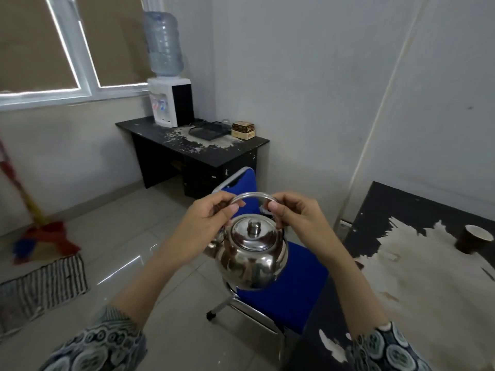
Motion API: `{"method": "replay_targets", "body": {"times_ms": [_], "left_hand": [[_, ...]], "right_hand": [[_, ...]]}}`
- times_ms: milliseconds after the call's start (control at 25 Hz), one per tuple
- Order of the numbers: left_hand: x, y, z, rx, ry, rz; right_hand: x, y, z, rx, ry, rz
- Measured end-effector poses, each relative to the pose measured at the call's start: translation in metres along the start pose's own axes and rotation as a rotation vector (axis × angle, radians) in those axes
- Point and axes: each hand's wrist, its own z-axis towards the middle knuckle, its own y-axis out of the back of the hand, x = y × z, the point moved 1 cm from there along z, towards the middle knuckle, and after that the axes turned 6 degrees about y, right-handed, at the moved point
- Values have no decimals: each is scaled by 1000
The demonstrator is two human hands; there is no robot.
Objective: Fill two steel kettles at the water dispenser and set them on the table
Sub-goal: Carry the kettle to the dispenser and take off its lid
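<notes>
Holding the kettle (250,254) in the air above the blue chair (284,290), the left hand (207,220) and right hand (294,214) have fingers (233,208) closed on its handle (251,195). The water dispenser (171,101) stands well apart; the lid (253,234) may slip off if the kettle tilts.

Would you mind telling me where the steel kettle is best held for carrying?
Hold the steel kettle by its arched handle, coming from above. The handle stands upright over the lid, so the round, smooth body hangs level; both hands already pinch it at either end.
</notes>
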Motion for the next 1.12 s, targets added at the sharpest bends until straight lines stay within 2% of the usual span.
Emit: {"method": "replay_targets", "body": {"times_ms": [440,800,1120], "left_hand": [[107,129,136,-43,37,42],[181,290,274,-68,67,49],[275,450,440,-54,-1,187]], "right_hand": [[-86,-98,180,10,17,-7],[-126,-201,375,38,-3,-10],[-192,-300,578,-12,29,2]]}}
